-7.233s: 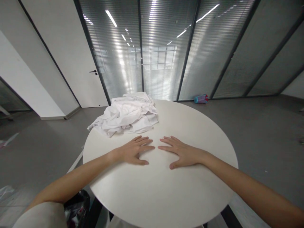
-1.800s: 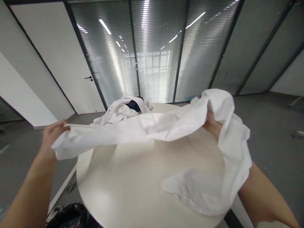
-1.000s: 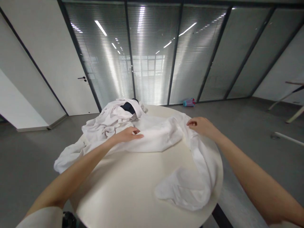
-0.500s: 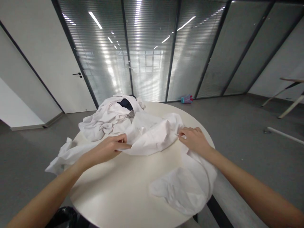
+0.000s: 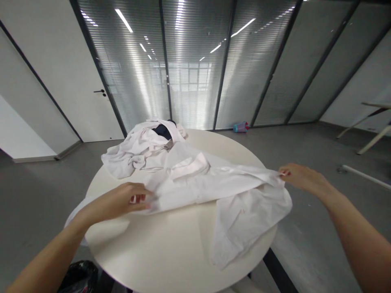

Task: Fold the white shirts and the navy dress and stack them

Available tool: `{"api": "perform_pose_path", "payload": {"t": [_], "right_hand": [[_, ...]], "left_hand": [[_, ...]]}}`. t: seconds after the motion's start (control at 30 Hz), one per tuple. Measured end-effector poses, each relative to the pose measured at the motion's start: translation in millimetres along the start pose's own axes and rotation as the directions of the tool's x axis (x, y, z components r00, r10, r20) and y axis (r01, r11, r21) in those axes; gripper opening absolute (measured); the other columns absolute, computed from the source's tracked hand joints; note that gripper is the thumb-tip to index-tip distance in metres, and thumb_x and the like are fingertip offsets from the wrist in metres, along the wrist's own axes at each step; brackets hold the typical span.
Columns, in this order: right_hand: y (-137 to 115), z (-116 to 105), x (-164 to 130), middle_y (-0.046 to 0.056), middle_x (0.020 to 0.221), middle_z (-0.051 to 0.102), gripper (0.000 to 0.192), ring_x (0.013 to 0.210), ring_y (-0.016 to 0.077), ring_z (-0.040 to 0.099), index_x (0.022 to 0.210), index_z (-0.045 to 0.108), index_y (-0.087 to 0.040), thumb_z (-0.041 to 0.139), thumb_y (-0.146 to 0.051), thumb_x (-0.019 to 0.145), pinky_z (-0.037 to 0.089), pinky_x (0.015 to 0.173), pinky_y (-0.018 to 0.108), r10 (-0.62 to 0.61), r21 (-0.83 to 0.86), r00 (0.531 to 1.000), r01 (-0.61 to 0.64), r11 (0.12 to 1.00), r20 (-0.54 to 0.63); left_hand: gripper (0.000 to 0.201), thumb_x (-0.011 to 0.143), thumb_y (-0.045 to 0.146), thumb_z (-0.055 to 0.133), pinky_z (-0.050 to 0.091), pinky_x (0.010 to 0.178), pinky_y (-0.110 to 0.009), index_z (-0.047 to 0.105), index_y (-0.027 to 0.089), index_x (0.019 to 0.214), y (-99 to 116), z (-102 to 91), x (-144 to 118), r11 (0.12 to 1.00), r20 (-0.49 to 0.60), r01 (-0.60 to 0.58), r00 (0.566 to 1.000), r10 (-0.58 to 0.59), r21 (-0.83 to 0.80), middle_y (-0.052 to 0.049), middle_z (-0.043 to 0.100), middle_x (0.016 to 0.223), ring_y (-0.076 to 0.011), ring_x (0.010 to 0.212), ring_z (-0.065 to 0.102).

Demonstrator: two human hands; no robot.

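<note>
A white shirt (image 5: 183, 191) lies stretched sideways across the round table (image 5: 152, 252), with a stiff, collar-like fold on top. At its right end, my right hand (image 5: 301, 177) is closed, pinching a corner of the cloth just beyond the table's edge. My left hand (image 5: 128, 199) is at the shirt's left part, thumb and forefinger apart and the other fingers curled; the cloth at its fingertips is blurred. One loose section of the shirt hangs toward me at the right side of the table. Another part drapes over the left edge, partly behind my left forearm.
A heap of crumpled white clothes (image 5: 137, 150) with a dark piece (image 5: 162, 131) inside sits at the table's far left. Below the near left edge is a black bin bag (image 5: 81, 276). A blue and pink container (image 5: 240, 127) rests on the floor by the glass wall.
My right hand has moved right, drawing the shirt's end toward the table's edge. My left hand has shifted slightly left and its fingers have parted. The shirt is now flatter and more spread out.
</note>
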State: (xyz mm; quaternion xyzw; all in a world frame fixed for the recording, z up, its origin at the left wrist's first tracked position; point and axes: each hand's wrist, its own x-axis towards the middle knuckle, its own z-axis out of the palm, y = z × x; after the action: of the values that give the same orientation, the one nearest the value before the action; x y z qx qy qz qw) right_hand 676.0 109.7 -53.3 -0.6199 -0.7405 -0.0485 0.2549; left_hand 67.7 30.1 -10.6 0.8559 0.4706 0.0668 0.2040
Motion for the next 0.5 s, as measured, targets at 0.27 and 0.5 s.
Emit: {"api": "perform_pose_path", "payload": {"t": [0.27,0.5], "right_hand": [[-158,-15,29,0.009,0.097,0.072,0.027,0.08,0.022,0.067,0.093,0.072,-0.022,0.046,-0.025,0.089,0.052,0.075,0.034,-0.242,0.158,0.97,0.241,0.957,-0.016],[-242,54,23,0.019,0.107,0.073,0.052,0.099,0.0328,0.07,0.147,0.046,-0.013,0.045,-0.036,0.1,0.05,0.079,0.039,-0.114,-0.2,0.897,0.216,0.956,0.427]], "left_hand": [[0.061,0.09,0.051,0.058,0.053,0.082,-0.035,0.052,0.023,0.143,1,4.5,53,0.974,-0.298,0.225,0.928,-0.226,-0.037,-0.011,0.069,0.126,-0.016,0.058,0.068],[0.051,0.09,0.036,0.055,0.052,0.079,-0.032,0.058,0.013,0.136,1,24.1,77,0.956,-0.252,0.287,0.922,-0.294,-0.065,-0.005,0.074,0.079,-0.0204,0.057,0.07]]}}
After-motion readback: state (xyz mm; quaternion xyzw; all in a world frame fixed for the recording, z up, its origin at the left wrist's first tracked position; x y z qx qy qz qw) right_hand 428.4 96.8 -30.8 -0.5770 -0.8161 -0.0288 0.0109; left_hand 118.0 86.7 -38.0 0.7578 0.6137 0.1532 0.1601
